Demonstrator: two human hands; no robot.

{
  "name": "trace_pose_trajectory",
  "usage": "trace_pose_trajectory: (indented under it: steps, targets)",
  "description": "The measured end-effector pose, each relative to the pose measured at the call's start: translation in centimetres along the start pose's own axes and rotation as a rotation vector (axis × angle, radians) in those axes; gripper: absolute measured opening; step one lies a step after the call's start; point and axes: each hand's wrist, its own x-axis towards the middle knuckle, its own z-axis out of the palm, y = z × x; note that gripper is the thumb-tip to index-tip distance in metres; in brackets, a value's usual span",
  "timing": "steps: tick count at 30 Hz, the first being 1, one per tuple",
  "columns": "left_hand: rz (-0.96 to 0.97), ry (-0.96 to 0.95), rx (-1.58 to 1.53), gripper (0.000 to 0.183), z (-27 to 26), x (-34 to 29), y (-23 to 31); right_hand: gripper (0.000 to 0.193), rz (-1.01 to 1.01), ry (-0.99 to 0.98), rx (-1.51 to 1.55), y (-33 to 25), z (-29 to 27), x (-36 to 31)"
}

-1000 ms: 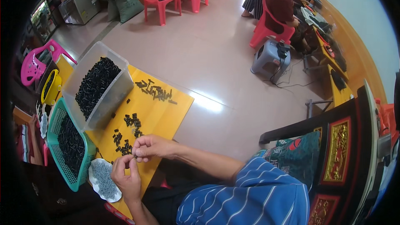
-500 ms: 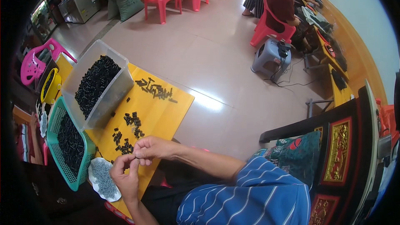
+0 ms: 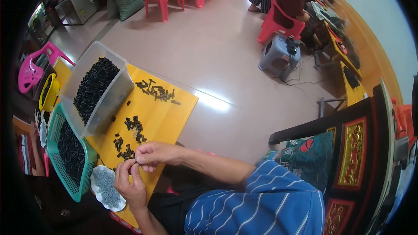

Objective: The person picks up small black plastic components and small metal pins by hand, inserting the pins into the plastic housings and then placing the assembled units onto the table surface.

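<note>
My left hand and my right hand meet fingertip to fingertip over the near part of the yellow table. Both are closed in a pinch. A tiny dark bit shows between the fingertips, too small and too covered to name. Just beyond them lie loose clusters of short black cylindrical pieces. A white scalloped dish beside my left hand holds many small grey metal pieces, perhaps screws or pins.
A translucent bin of black pieces and a green basket of similar ones stand along the left. Longer dark pieces lie at the table's far end. A grey stool with cables and a seated person are farther off.
The view has shifted slightly, so the surroundings sit a little further left. My hands stay pinched together, with only a small shift of the fingers.
</note>
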Motion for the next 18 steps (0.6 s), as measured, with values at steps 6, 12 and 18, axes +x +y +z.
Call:
trace_pose_trajectory:
  steps: [6, 12, 18]
  targets:
    - [-0.097, -0.007, -0.069, 0.006, -0.29, 0.06, 0.08, 0.031, -0.022, -0.03, 0.102, 0.13, -0.41, 0.02]
    - [-0.145, 0.009, -0.15, 0.006, -0.21, -0.01, -0.13, 0.028, -0.056, -0.058, 0.191, -0.43, 0.11, -0.23]
    - [-0.102, -0.049, -0.118, 0.008, -0.76, 0.43, 0.25, 0.026, -0.065, -0.068, 0.216, 0.26, -0.59, -0.01]
